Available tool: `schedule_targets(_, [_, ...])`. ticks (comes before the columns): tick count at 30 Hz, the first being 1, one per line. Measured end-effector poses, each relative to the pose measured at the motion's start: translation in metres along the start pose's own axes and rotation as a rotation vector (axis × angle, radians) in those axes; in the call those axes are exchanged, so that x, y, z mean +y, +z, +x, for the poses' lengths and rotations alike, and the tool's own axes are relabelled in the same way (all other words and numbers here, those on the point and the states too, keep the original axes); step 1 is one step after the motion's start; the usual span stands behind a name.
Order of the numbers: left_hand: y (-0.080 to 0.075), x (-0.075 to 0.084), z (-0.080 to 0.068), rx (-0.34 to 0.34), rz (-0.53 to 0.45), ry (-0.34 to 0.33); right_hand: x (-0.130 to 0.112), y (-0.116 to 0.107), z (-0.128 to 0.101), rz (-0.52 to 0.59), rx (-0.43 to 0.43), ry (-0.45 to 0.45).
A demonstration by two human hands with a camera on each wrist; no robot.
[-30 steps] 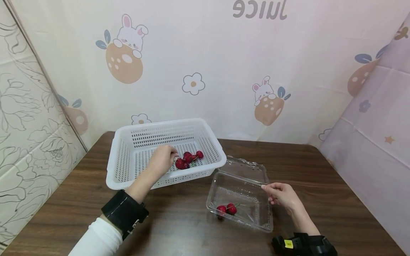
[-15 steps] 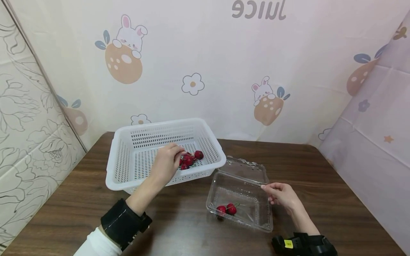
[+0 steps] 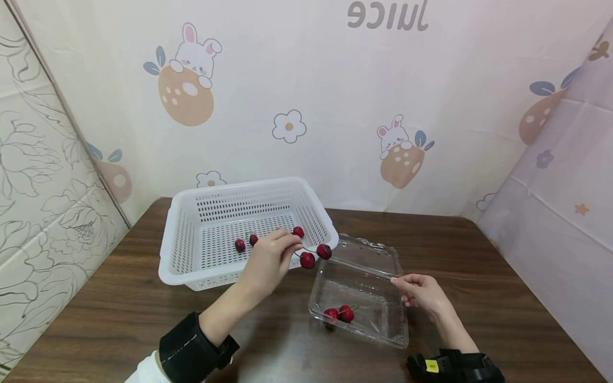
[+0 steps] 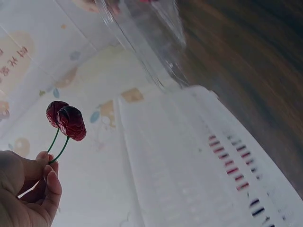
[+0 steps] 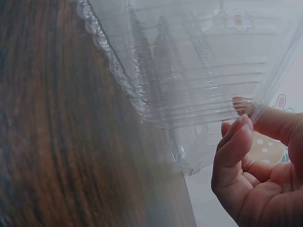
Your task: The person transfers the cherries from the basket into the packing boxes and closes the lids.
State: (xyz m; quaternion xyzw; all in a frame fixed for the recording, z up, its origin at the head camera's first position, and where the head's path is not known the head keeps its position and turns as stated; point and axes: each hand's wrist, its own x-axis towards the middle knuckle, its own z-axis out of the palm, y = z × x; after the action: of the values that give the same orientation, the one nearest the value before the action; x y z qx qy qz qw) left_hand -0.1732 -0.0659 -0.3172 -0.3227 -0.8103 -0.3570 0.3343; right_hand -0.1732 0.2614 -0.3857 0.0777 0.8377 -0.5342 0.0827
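My left hand pinches the stems of two red cherries, which hang in the air between the white perforated basket and the clear plastic clamshell box. The left wrist view shows the same pair of cherries above my left hand. Three more cherries lie on the basket floor. Two cherries lie in the clamshell's near left corner. My right hand holds the clamshell's right rim, thumb and fingers pinching the clear edge.
The brown wooden table carries the basket at the left and the clamshell with its open lid at the right. Printed cloth walls enclose the table on three sides. Black wrist straps sit on both forearms.
My left hand took two cherries by their stems from the basket and carried them right, over the basket's rim. Remaining cherries shifted on the basket floor. The right hand stayed put.
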Motion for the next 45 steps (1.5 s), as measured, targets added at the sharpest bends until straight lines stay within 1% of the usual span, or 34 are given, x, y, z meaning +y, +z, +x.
schedule_targets(6, [0.011,0.011,-0.004,-0.045,-0.014,0.011,0.000,0.000,0.000,0.006,-0.004,-0.002])
schedule_targets(14, [0.027,0.021,-0.014,-0.131,0.000,-0.010,-0.001,-0.001,0.000,0.005,0.000,-0.003])
schedule_targets(22, [0.042,0.020,-0.020,-0.171,0.036,0.003,0.000,-0.001,0.000,-0.005,0.003,-0.003])
schedule_targets(25, [0.048,0.019,-0.022,-0.209,0.066,-0.012,0.000,-0.001,0.000,-0.006,0.006,-0.003])
schedule_targets(30, [0.056,0.018,-0.025,-0.294,0.096,-0.067,0.000,0.000,0.000,-0.002,0.008,-0.005])
schedule_targets(36, [0.064,0.018,-0.026,-0.362,0.117,-0.072,0.000,0.000,0.000,0.003,0.010,0.001])
schedule_targets(45, [0.075,0.017,-0.025,-0.431,0.211,-0.086,-0.001,0.000,0.000,0.007,0.002,0.003])
